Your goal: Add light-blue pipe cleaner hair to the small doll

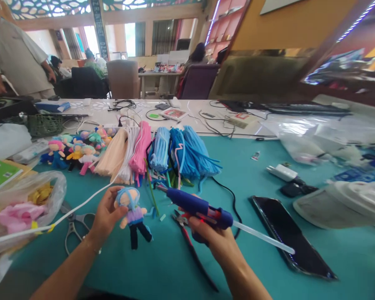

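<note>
Two hands are occupied: my left hand (104, 218) pinches the doll (134, 216) beside its head, body toward three o'clock; my right hand (214, 239) grips the glue gun (187, 201), nozzle (163, 188) around the doll's two o'clock. If hot, a leftward slip could scorch yarn-like hair or fingers.

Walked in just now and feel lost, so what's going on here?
A person's left hand holds a small blue-haired doll; the right hand grips a blue glue gun, its nozzle apart from the doll. Behind lie bundles of fuzzy stems, with more small dolls to their left.
</note>
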The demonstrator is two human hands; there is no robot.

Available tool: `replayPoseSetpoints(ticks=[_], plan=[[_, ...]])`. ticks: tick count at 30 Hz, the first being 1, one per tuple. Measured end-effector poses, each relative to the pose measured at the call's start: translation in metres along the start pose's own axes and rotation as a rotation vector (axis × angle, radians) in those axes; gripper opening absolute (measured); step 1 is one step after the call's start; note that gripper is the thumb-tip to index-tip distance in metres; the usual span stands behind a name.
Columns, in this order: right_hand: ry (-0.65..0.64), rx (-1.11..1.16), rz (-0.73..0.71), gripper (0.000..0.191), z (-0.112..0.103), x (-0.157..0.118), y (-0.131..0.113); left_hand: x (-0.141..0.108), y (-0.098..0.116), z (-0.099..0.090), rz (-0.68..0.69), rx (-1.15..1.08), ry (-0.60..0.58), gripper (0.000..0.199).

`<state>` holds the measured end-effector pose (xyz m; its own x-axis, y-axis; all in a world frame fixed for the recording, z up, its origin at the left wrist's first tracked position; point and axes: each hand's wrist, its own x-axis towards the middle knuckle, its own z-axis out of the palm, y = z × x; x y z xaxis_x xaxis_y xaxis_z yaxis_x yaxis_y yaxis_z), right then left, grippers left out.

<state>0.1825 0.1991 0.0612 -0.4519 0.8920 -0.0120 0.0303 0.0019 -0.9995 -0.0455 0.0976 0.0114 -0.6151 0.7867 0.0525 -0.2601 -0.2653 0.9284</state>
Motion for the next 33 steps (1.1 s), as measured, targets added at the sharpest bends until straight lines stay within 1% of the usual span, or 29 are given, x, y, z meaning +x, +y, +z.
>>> replayPoseSetpoints(ticks=[2, 5, 8, 11, 14, 19, 22, 24, 26, 28, 31, 33], plan=[[0.117, -0.034, -0.023, 0.042, -0.012, 0.001, -0.003, -0.001, 0.001, 0.002, 0.029, 0.007, 0.044, 0.054], [0.256, -0.211, -0.101, 0.044, -0.04, 0.004, 0.0, -0.002, 0.003, 0.002, 0.028, 0.019, 0.08, 0.05], [0.312, -0.482, -0.108, 0.042, -0.07, 0.006, 0.009, -0.004, 0.006, 0.003, 0.01, -0.016, 0.102, 0.048], [0.348, -0.594, -0.118, 0.037, -0.089, 0.006, 0.019, -0.007, 0.007, 0.004, -0.008, -0.028, 0.098, 0.047], [0.359, -0.654, -0.121, 0.031, -0.093, 0.008, 0.026, -0.007, 0.007, 0.004, -0.012, -0.013, 0.097, 0.048], [0.383, -0.726, -0.096, 0.03, -0.09, 0.019, 0.035, 0.0, 0.005, -0.005, -0.037, -0.023, 0.07, 0.054], [0.38, -0.758, -0.086, 0.032, -0.089, 0.024, 0.035, 0.004, 0.005, -0.008, -0.072, -0.033, 0.057, 0.058], [0.371, -0.78, -0.094, 0.031, -0.09, 0.021, 0.032, 0.003, 0.007, -0.007, -0.069, -0.044, 0.059, 0.056], [0.365, -0.797, -0.107, 0.031, -0.095, 0.013, 0.027, 0.001, 0.009, -0.005, -0.045, -0.049, 0.063, 0.053], [0.371, -0.856, -0.131, 0.033, -0.103, -0.003, 0.022, 0.0, 0.011, -0.004, -0.039, -0.035, 0.042, 0.052], [0.388, -1.107, -0.183, 0.028, -0.112, -0.034, 0.017, -0.003, 0.015, -0.004, -0.052, -0.014, -0.006, 0.052], [0.343, -1.164, -0.201, 0.031, -0.108, -0.053, 0.014, -0.006, 0.016, -0.003, -0.036, -0.02, -0.01, 0.049]])
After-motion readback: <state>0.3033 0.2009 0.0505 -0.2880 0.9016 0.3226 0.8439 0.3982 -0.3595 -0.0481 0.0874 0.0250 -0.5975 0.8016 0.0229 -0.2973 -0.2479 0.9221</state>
